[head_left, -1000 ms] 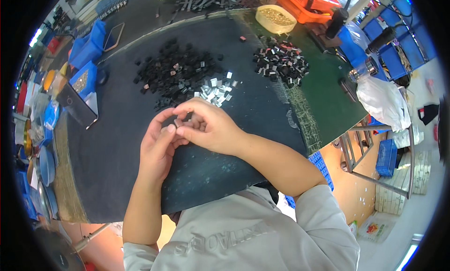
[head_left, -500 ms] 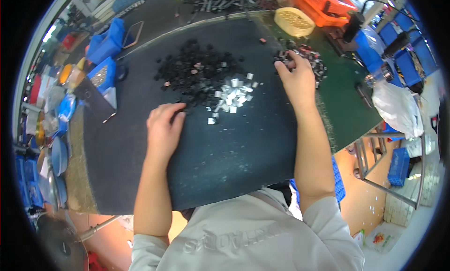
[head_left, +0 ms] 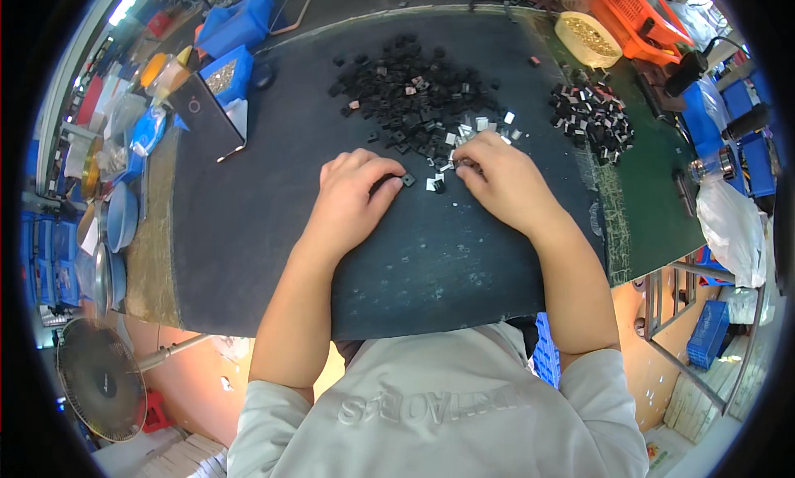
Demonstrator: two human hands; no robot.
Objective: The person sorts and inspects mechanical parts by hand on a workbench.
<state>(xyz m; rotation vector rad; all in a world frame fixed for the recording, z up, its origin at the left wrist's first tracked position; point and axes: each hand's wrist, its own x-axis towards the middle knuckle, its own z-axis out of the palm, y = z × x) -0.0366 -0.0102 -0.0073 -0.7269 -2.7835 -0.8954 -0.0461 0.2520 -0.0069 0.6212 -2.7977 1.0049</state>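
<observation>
My left hand (head_left: pixel 352 196) is closed on a small black square piece (head_left: pixel 407 180) between thumb and index finger, low over the dark mat (head_left: pixel 248 254). To its right, my right hand (head_left: pixel 505 180) is closed at the near edge of a heap of silver squares (head_left: pixel 476 130); its fingers hide whatever they hold. Between the hands lie a loose silver square (head_left: pixel 431 184) and a small dark piece (head_left: pixel 440 186), touching or nearly so. Beyond them spreads a large heap of black square pieces (head_left: pixel 406 89) with a few pinkish ones among them.
On the green surface at right is a heap of mixed black and silver pieces (head_left: pixel 592 118). Behind it stand a yellow tub (head_left: pixel 588 39) and an orange basket (head_left: pixel 629 14). A phone (head_left: pixel 207 114) leans beside blue bins (head_left: pixel 228 72) at left. A fan (head_left: pixel 101 379) stands lower left.
My right hand has moved left from the mixed heap to the silver squares. My left hand has come nearer to it, now with a black piece in its fingers. The whole view has shifted.
</observation>
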